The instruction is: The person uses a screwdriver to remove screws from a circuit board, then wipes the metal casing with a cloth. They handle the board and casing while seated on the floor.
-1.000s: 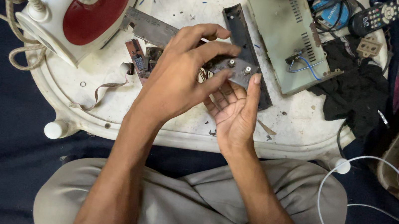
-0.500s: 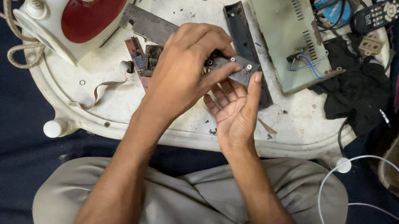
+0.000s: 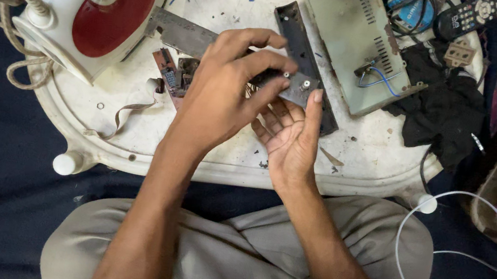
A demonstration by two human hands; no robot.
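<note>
Fingers of both hands pinch a grey metal bracket (image 3: 296, 89) beside the red-and-white iron (image 3: 98, 10).

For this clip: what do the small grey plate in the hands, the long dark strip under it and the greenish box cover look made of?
Small grey plate: seemingly bare metal, dull grey, thin and flat with round fittings. Long dark strip: probably dark plastic or painted metal, matte with small holes; unclear which. Greenish box cover: likely painted sheet metal, with vent slots and rust-brown patches at its edge.
</note>
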